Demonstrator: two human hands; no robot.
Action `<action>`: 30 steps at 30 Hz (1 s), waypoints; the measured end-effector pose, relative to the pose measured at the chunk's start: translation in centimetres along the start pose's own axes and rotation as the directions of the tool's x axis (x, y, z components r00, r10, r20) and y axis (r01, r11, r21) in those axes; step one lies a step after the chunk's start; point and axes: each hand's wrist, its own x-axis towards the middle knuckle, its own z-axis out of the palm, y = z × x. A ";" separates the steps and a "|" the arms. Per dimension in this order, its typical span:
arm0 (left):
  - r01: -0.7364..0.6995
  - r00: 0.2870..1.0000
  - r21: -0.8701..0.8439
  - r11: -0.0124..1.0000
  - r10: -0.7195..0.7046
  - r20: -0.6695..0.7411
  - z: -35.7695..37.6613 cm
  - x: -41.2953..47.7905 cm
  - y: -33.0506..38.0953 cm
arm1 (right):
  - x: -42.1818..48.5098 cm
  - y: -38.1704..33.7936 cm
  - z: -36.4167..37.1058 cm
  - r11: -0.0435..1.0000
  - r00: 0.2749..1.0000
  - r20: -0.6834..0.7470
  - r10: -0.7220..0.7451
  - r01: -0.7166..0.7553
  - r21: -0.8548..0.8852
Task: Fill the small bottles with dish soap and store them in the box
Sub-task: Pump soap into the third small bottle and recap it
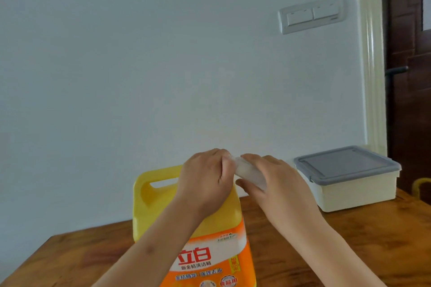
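Yellow plastic dish-soap jug [149, 202] carries an orange label [210, 261]; cream plastic box [356, 193] at three o'clock has a grey lid [345, 163].

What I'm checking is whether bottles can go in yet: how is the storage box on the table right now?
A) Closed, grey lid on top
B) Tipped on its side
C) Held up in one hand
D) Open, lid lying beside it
A: the box stands on the table with its grey lid seated on top, away from the left hand and right hand, which grip a small bottle.
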 end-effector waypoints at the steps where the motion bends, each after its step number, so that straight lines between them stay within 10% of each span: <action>1: -0.005 1.000 -0.049 0.999 0.006 0.022 -0.4 0.1 -0.1 | 0.1 0.0 0.0 1.000 1.000 0.010 -0.003 0.003 0.015; 7: -0.044 0.978 -0.019 0.999 0.047 0.204 -3.6 0.7 -1.0 | 0.2 -0.3 0.1 0.995 1.000 -0.010 0.000 0.001 0.101; 30: 0.034 0.998 0.180 0.983 -0.042 0.037 0.0 -1.8 1.0 | 0.1 0.4 0.1 0.999 0.999 0.033 -0.036 0.037 -0.031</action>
